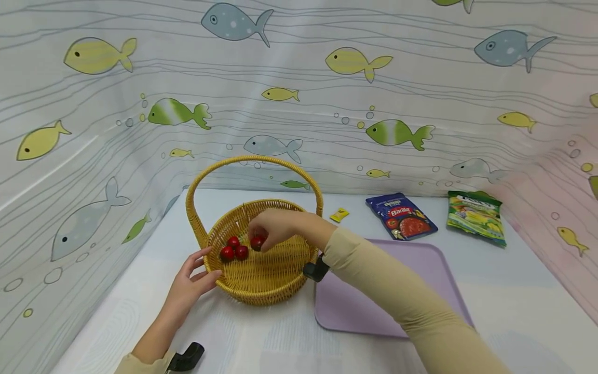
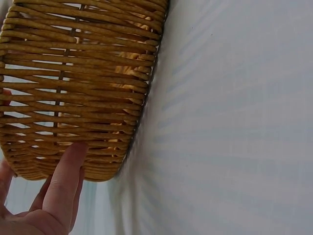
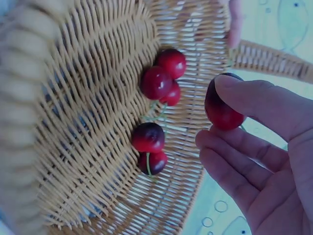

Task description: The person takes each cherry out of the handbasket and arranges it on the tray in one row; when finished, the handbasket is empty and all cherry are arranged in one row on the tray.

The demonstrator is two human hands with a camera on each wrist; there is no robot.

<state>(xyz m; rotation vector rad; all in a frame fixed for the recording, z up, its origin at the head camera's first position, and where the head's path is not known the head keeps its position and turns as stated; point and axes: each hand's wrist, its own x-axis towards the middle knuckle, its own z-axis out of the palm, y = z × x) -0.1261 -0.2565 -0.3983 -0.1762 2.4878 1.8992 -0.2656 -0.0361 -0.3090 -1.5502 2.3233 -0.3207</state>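
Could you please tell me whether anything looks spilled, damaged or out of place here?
Nothing stands out: the basket stands upright, red cherries lie inside it, and the right hand pinches another cherry. The blue Barilla pouch lies at a slant, but no spill or damage shows.

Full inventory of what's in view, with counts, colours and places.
basket: 1, yellow-brown, on table, left of tray
loose cherries: 5, red, some darker, inside basket
held cherry: 1, red and dark, in right hand
tray: 1, light purple, right of basket
Barilla pouch: 1, dark blue, behind tray
green bag: 1, green, right of pouch
small packet: 1, yellow, between basket and pouch
table: 1, white, underneath
fish-print backdrop: white, behind and at sides
wrist devices: 2, black, one per wrist
sleeves: 2, beige, on forearms
left hand: 1, bare, touching basket
right hand: 1, bare, over basket
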